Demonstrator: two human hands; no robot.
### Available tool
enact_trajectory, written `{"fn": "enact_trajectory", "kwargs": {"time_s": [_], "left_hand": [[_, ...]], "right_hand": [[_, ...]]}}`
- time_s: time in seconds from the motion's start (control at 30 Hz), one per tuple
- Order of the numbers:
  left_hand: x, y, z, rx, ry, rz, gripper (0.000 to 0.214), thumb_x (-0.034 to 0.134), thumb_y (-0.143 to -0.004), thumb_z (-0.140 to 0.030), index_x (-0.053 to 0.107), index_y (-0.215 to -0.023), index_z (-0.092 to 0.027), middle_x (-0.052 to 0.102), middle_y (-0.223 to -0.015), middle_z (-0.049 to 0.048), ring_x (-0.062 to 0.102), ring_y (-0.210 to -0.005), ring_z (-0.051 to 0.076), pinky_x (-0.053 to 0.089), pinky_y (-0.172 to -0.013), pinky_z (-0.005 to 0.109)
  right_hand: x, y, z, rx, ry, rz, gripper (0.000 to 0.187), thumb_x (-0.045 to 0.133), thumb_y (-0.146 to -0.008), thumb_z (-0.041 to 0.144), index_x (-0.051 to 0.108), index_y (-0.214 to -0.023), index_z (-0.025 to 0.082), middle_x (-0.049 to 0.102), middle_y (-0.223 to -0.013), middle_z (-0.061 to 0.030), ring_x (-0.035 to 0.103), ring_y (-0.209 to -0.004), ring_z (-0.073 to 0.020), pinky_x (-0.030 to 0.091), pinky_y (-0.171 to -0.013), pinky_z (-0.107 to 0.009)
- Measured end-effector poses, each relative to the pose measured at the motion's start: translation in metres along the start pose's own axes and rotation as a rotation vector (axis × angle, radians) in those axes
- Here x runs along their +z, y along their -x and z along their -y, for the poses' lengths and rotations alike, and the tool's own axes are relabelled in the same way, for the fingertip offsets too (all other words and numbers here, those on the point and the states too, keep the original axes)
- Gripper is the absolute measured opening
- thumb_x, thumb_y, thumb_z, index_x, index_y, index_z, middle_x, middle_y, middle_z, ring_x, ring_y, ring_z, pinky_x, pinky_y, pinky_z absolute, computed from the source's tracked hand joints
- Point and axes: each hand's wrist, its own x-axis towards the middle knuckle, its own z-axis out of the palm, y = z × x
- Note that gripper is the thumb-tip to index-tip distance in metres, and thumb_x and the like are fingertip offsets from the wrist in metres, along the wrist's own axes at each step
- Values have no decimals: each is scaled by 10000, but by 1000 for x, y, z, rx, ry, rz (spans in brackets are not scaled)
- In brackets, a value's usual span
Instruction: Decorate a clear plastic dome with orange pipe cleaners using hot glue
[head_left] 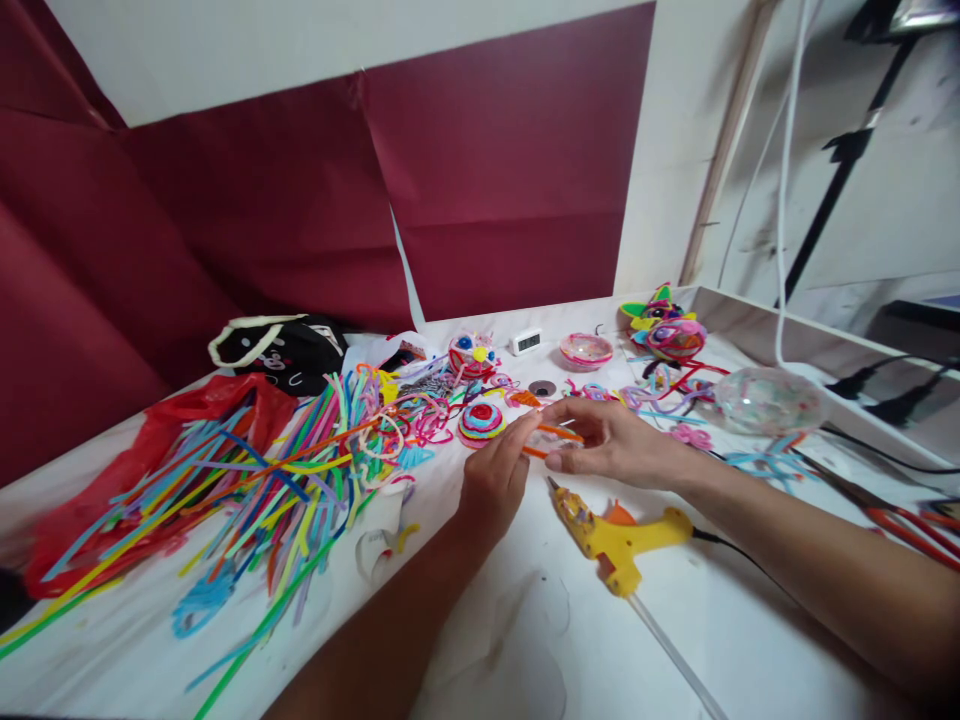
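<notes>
Between my two hands, above the middle of the table, is an orange pipe cleaner (561, 433) bent double. My left hand (496, 470) has its fingers closed on the left end of it. The fingers of my right hand (611, 440) are curled round the right end, thumb below. Just behind my left hand lies a round coil of pipe cleaners (482, 424) with a red centre. A yellow glue gun (626, 540) lies in front of my right hand, its nozzle pointing toward my hands and a clear glue stick (671, 650) sticking out of its back.
Many loose pipe cleaners (300, 510) spill from a red plastic bag (97, 490) on the left. At the back are a black bag (289, 360), decorated balls (472, 355), a small digital clock (525, 342) and a pink-wrapped bowl (586, 351). Scissors (900, 520) and a clear bowl (769, 400) are at right.
</notes>
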Motion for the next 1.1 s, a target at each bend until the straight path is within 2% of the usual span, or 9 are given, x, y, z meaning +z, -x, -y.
{"fn": "enact_trajectory", "kwargs": {"time_s": [0.17,0.27,0.37,0.5,0.67,0.77,0.97,1.03,1.1], "left_hand": [[-1,-1,-1,-77,16,0,473,485,-797,-39,545,-1233,-209,663,-1158,32,657,-982,148,512,-913,245],[-1,-3,-2,-76,15,-1,455,487,-803,-61,542,-1231,-205,669,-1143,41,659,-974,153,518,-906,263],[-1,-4,-3,-65,12,18,439,483,-818,-92,530,-1241,-201,668,-1140,57,656,-980,161,520,-907,281],[-5,-4,-3,-43,37,67,449,496,-826,-144,494,-1273,-171,639,-1186,89,616,-1068,189,504,-937,303],[-10,-5,-4,-37,64,110,449,436,-848,-152,469,-1296,-160,585,-1262,109,544,-1172,217,466,-985,348],[-11,-7,-3,-162,135,70,390,428,-861,-162,512,-1241,-170,610,-1218,99,577,-1117,209,475,-962,349],[-7,-13,1,-613,510,27,289,422,-894,-299,557,-1111,-165,649,-1079,94,630,-962,187,546,-740,286],[-6,-16,-1,-703,563,48,288,456,-875,-362,575,-1045,-162,657,-1011,86,633,-899,179,539,-683,267],[-7,-19,-3,-732,572,69,270,510,-840,-390,593,-961,-163,661,-935,65,627,-832,156,520,-671,249]], "right_hand": [[-3,-2,-6,-36,-15,0,467,705,-688,393,565,-1071,165,661,-1007,-72,629,-899,-216,505,-757,-323],[-6,-4,-12,-39,-10,-8,484,709,-687,369,559,-1101,167,661,-1031,-75,624,-951,-230,504,-820,-346],[-10,-6,-16,-45,-12,-13,479,713,-685,357,565,-1099,166,668,-1019,-75,631,-940,-235,511,-819,-353],[-15,-6,-14,-55,-14,-21,446,705,-693,342,583,-1085,167,669,-1021,-72,634,-938,-241,516,-810,-355],[-16,-7,-13,-65,-25,-44,460,717,-684,359,582,-1081,170,663,-1040,-70,636,-954,-246,523,-827,-355],[-17,-7,-17,-82,-9,-63,493,722,-683,369,568,-1106,169,645,-1099,-82,621,-1010,-255,510,-877,-369],[-19,-5,-18,-129,235,-116,543,723,-671,370,567,-1162,198,627,-1174,-79,597,-1067,-275,477,-936,-404],[-19,-5,-16,-154,318,-118,555,715,-664,339,564,-1180,198,631,-1177,-74,606,-1056,-271,485,-920,-389],[-17,-4,-15,-179,396,-128,563,702,-658,317,562,-1189,191,640,-1163,-78,618,-1035,-270,498,-888,-376]]}}
